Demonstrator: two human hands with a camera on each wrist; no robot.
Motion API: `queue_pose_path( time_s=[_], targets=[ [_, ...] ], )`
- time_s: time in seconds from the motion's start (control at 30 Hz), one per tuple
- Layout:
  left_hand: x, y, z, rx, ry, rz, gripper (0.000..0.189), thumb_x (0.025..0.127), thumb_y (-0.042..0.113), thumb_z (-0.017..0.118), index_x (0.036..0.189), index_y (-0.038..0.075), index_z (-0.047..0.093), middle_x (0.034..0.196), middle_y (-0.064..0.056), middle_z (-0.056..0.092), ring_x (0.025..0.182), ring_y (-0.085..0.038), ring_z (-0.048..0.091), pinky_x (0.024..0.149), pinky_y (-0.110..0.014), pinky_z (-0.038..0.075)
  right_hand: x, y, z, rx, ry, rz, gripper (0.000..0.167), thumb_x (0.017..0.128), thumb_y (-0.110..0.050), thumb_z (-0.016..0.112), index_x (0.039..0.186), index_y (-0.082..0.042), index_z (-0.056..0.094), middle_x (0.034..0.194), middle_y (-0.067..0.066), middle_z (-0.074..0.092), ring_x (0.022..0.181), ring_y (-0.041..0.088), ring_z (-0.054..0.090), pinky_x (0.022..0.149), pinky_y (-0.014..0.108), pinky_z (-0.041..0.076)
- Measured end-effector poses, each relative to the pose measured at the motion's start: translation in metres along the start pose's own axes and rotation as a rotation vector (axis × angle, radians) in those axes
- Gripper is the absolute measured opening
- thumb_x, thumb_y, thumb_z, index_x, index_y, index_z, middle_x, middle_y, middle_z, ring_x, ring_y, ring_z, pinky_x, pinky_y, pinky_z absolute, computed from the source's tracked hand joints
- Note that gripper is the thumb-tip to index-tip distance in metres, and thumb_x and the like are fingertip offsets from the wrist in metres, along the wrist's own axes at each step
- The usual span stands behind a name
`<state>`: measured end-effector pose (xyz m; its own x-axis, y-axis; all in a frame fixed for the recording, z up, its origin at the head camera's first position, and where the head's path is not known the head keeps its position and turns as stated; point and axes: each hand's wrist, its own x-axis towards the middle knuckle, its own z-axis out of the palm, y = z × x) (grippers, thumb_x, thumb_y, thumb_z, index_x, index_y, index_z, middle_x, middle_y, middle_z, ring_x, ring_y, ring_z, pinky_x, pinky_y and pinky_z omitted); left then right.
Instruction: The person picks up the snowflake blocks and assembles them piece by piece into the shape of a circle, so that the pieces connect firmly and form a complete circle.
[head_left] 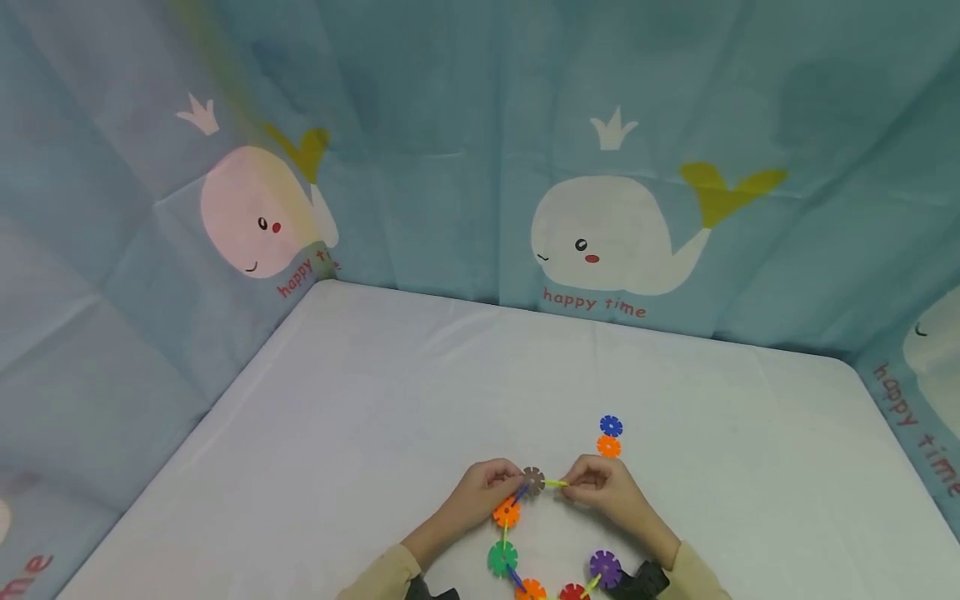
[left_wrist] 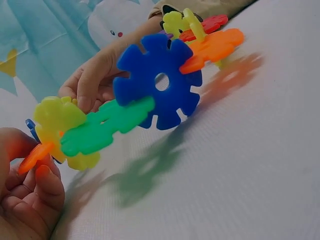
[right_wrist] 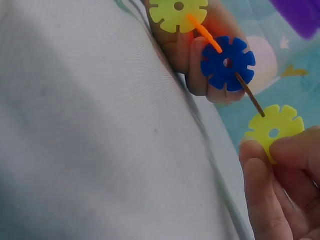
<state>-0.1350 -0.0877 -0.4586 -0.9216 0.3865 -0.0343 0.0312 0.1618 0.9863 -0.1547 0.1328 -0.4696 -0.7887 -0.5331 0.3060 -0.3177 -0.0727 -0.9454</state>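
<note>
Toothed plastic snowflake discs slotted together form a curved chain in front of me, including a brown disc (head_left: 533,481), a green disc (head_left: 502,558) and a purple disc (head_left: 605,568). My left hand (head_left: 485,490) grips the chain at its upper left, fingers around the orange disc (left_wrist: 34,159) beside a yellow one (left_wrist: 57,120). Thumb and fingertips of my right hand (head_left: 603,492) pinch a yellow disc (right_wrist: 275,125), joined through the edge-on brown disc to a blue disc (right_wrist: 228,64). Behind that blue disc, the left fingers are partly hidden.
On the white table (head_left: 360,400), a loose blue disc (head_left: 611,426) and an orange disc (head_left: 609,447) lie just beyond my right hand. A blue curtain (head_left: 450,150) with printed whales borders the table. Black wrist gear (head_left: 648,581) shows by the purple disc.
</note>
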Motion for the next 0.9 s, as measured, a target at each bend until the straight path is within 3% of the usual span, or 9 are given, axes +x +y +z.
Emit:
queue_pose_path(
  time_s=[0.2,0.33,0.47,0.63,0.73,0.9],
  targets=[
    [-0.001,-0.002,-0.001,0.021,-0.029,-0.011,0.013,0.088,0.008,0.055,0.083,-0.003,0.061,0.065,0.003,0.053,0.053,-0.003,0.043,0.051,-0.014,0.037,0.001,0.002,0.005,0.001,-0.020,-0.055,0.010,0.075,0.021,0.056,0.075,0.011,0.057,0.072,0.022,0.058,0.063,0.029,0.060,0.054,0.031,0.050],
    [-0.001,-0.003,-0.001,0.024,-0.038,0.015,0.012,0.087,0.005,0.055,0.083,-0.004,0.061,0.066,0.004,0.054,0.053,-0.002,0.043,0.051,-0.014,0.038,0.000,0.003,0.005,-0.013,-0.035,-0.093,0.015,0.073,0.023,0.056,0.072,0.009,0.056,0.071,0.022,0.058,0.064,0.026,0.061,0.055,0.031,0.051],
    [0.002,-0.001,0.004,0.043,-0.034,0.069,0.011,0.086,0.004,0.056,0.081,-0.004,0.062,0.065,0.006,0.052,0.052,0.000,0.041,0.050,-0.013,0.036,-0.002,0.003,0.003,-0.026,-0.042,-0.105,0.016,0.072,0.023,0.057,0.072,0.007,0.056,0.072,0.020,0.059,0.066,0.026,0.062,0.056,0.032,0.051],
    [0.002,0.009,0.006,0.079,-0.001,0.051,0.015,0.087,0.005,0.055,0.076,-0.004,0.060,0.059,0.007,0.047,0.049,0.000,0.036,0.048,-0.013,0.032,-0.003,0.007,0.002,-0.045,-0.018,-0.135,0.017,0.073,0.023,0.058,0.076,0.006,0.059,0.076,0.018,0.060,0.070,0.025,0.062,0.058,0.033,0.051],
    [0.001,0.011,0.006,0.070,0.004,0.039,0.017,0.088,0.006,0.054,0.076,-0.005,0.059,0.058,0.006,0.046,0.049,-0.001,0.036,0.047,-0.014,0.031,-0.002,0.009,0.001,-0.210,0.032,-0.130,0.018,0.073,0.016,0.062,0.080,0.000,0.063,0.080,0.011,0.063,0.072,0.018,0.061,0.060,0.030,0.051],
    [0.001,0.003,0.002,0.003,0.027,0.024,0.016,0.089,0.009,0.054,0.083,-0.004,0.060,0.064,0.002,0.054,0.055,-0.003,0.044,0.051,-0.015,0.038,-0.002,0.005,-0.017,-0.786,0.242,-0.043,0.025,0.066,0.004,0.075,0.086,-0.008,0.066,0.085,-0.001,0.060,0.074,0.014,0.054,0.062,0.028,0.047]
  ],
)
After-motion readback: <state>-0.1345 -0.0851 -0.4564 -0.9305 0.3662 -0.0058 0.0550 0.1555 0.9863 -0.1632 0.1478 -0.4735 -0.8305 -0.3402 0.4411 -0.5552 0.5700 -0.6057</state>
